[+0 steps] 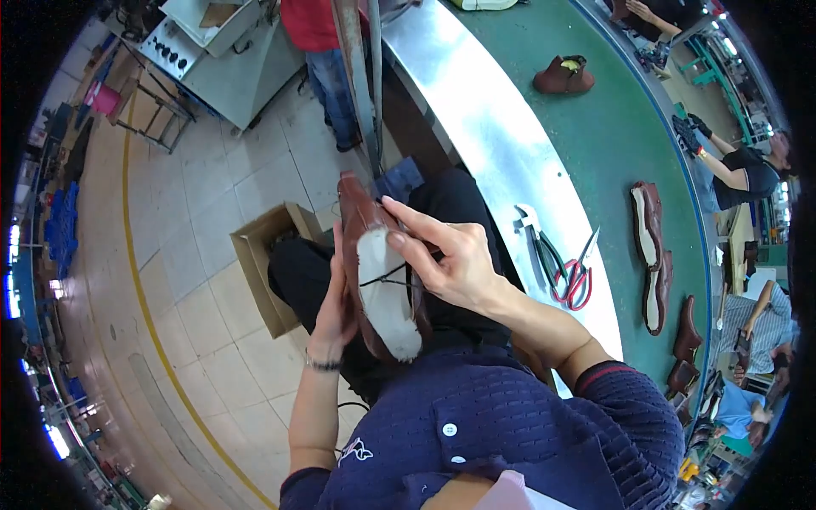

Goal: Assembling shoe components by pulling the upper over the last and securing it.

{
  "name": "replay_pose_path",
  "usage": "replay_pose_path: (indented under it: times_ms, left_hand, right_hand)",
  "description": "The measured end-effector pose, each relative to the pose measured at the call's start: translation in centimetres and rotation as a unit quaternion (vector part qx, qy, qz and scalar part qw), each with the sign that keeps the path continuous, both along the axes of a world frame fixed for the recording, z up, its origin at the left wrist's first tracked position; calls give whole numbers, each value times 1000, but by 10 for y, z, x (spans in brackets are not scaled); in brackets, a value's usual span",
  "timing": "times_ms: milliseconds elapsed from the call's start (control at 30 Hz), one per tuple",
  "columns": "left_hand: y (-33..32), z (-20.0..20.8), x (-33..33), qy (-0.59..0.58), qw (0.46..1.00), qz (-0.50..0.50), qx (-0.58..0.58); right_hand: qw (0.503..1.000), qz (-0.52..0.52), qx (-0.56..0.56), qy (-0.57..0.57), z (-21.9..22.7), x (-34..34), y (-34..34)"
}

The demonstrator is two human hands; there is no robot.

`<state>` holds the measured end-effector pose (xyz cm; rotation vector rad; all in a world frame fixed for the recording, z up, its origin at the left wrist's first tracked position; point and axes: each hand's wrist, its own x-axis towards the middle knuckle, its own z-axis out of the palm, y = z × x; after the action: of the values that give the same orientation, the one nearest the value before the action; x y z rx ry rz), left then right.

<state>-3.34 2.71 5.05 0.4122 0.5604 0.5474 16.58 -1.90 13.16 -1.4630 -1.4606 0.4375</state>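
A brown leather shoe (pixel 387 314), sole side up, rests above my lap with its pale bottom facing me. A thin black cord runs across that bottom. Along the shoe's left side lies my left hand (pixel 334 306), its fingers partly hidden behind the leather. My right hand (pixel 455 259) grips the right edge near the narrower far end, with thumb and forefinger pressed on it. To my right, on the metal ledge, are pincers (pixel 544 242) with dark green handles and red-handled scissors (pixel 575 283).
A green conveyor belt (pixel 612 144) beside the metal ledge (pixel 476 81) carries several brown shoes (pixel 648 225). An open cardboard box (pixel 259 280) stands on the floor left of my knees. A metal post (pixel 355 68) rises ahead, near a person in jeans (pixel 331 89). More people sit beyond the belt.
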Motion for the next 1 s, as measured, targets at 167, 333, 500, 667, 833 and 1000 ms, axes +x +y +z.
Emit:
replay_pose_path:
  times_ms: [167,333,500,667,833,1000]
  left_hand:
    - [-40,18,-11,85,980,-5,180]
    - [-42,-9,-37,154,986,55,-2]
    - [-30,19,-53,-28,998,28,-59]
    - [-20,12,-53,20,996,-6,-83]
    - [-17,-3,-22,117,988,47,-87]
    - [-4,-6,7,109,988,75,-77]
  right_hand:
    - [1000,-18,8,-14,-4,-5,14]
    - [974,125,-158,104,-11,20,-1]
    - [911,-202,-337,-127,-69,112,-53]
    - [868,-203,-318,-323,-147,152,-112]
    - [843,-295,-359,-271,-165,161,-125]
    - [822,-215,-456,-265,-146,162,-125]
